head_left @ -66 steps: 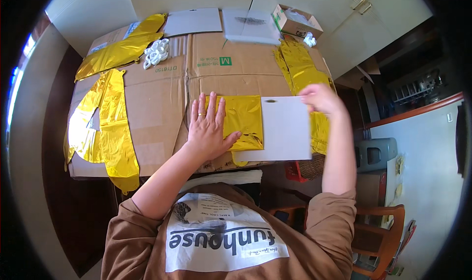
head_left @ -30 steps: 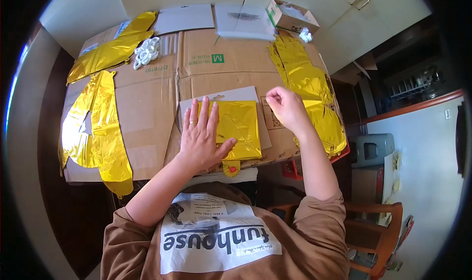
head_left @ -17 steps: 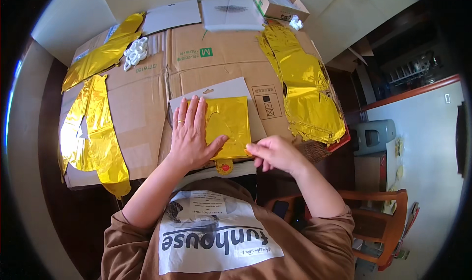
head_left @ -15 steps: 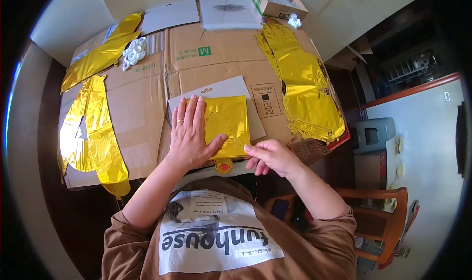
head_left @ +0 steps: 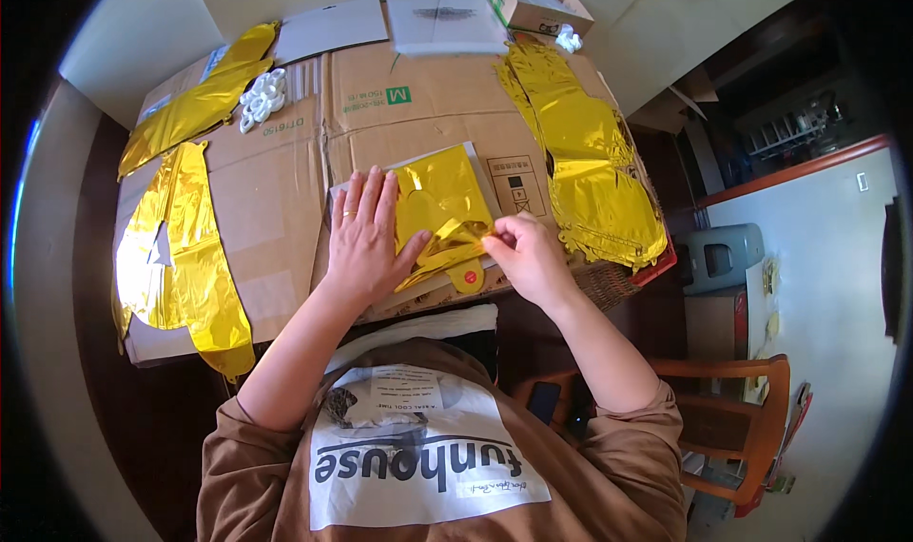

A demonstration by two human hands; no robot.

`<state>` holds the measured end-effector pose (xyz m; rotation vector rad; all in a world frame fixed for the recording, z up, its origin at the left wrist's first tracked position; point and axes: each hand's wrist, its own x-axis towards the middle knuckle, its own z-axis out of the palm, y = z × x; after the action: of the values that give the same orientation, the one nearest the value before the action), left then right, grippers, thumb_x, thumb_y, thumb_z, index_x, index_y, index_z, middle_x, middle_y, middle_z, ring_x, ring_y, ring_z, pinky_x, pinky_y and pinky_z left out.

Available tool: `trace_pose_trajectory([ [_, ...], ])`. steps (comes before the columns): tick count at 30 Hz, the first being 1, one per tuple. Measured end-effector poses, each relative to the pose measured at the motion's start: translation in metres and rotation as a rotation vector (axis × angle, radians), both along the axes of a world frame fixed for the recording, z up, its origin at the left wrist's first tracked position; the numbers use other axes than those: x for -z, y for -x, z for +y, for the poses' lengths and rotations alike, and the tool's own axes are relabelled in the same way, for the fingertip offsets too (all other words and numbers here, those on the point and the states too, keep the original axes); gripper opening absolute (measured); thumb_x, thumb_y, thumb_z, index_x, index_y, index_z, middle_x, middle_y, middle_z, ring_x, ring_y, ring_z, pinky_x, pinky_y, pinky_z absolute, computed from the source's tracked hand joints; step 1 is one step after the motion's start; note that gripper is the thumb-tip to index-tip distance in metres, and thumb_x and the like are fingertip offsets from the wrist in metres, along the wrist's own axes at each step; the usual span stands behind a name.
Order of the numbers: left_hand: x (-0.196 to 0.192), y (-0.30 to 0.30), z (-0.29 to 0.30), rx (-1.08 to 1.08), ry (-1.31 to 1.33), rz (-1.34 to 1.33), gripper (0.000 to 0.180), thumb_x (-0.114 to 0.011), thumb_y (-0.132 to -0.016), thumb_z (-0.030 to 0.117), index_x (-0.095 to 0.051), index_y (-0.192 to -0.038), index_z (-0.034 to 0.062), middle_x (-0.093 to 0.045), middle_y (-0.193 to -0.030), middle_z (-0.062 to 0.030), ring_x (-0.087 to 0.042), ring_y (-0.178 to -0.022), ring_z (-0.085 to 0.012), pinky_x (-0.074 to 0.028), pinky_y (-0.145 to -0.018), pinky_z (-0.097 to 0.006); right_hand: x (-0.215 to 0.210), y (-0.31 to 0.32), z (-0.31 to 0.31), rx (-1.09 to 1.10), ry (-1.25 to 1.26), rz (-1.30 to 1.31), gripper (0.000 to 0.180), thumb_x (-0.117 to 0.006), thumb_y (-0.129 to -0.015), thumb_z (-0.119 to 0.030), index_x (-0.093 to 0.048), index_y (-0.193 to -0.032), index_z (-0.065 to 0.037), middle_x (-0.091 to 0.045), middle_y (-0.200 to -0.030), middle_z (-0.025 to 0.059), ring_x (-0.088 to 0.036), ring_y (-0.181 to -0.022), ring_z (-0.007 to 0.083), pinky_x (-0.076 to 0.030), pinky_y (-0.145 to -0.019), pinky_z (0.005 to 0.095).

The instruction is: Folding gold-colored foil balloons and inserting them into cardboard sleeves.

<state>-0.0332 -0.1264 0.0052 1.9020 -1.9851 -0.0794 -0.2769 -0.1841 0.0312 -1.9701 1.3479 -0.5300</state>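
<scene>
In front of me a folded gold foil balloon (head_left: 445, 183) lies over a light card (head_left: 482, 168) on the cardboard-covered table. My left hand (head_left: 365, 242) presses flat on the foil's left side, fingers stretched out and a ring on one. The fingertips of my right hand (head_left: 521, 255) pinch the near right corner, which is lifted and creased toward the middle. A round tab with a red spot (head_left: 470, 277) sticks out below the raised fold. What lies under my left palm is hidden.
More gold foil balloons lie flat at the left (head_left: 181, 247) and in a pile (head_left: 585, 162) at the right. White ribbon coils (head_left: 262, 100) rest at the far left. An open carton (head_left: 540, 8) stands at the back, and a wooden chair (head_left: 732, 428) at the lower right.
My right hand has moved up and slightly right, lifting the near edge of the foil and folding it away from me. The card beneath shows more along the near side. My left hand stays flat.
</scene>
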Motion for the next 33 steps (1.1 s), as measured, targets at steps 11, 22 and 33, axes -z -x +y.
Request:
trace_pose_trajectory([
  [11,-0.002,0.002,-0.001,0.007,0.011,-0.042,0.094,-0.055,-0.094,0.06,-0.024,-0.158,-0.0015,-0.022,-0.164,-0.0273,-0.018,-0.154,-0.0426,-0.011,-0.125,-0.054,-0.016,-0.018,-0.023,-0.09,0.509,0.094,0.043,-0.064,-0.096,-0.016,-0.057,-0.134,0.003,-0.06,-0.128,0.0212,-0.059,-0.117,0.0381,-0.048,-0.102,0.0457],
  [22,0.011,0.003,0.003,0.014,-0.016,-0.053,0.099,-0.054,-0.093,0.065,-0.026,-0.156,-0.0058,-0.025,-0.162,-0.0304,-0.019,-0.154,-0.0435,-0.013,-0.124,-0.055,0.031,-0.05,-0.061,-0.415,0.46,0.361,0.07,-0.04,-0.106,-0.047,-0.028,-0.158,-0.001,-0.025,-0.166,0.0201,-0.021,-0.154,0.0363,-0.011,-0.126,0.0539],
  [33,0.004,-0.006,0.011,0.059,-0.06,-0.033,0.101,-0.055,-0.092,0.068,-0.024,-0.158,-0.0026,-0.021,-0.165,-0.0263,-0.014,-0.156,-0.0402,-0.009,-0.126,-0.053,0.005,-0.014,-0.065,0.002,0.348,-0.125,0.019,-0.067,-0.095,-0.013,-0.072,-0.107,0.001,-0.074,-0.105,0.0146,-0.071,-0.089,0.0237,-0.056,-0.079,0.0345],
])
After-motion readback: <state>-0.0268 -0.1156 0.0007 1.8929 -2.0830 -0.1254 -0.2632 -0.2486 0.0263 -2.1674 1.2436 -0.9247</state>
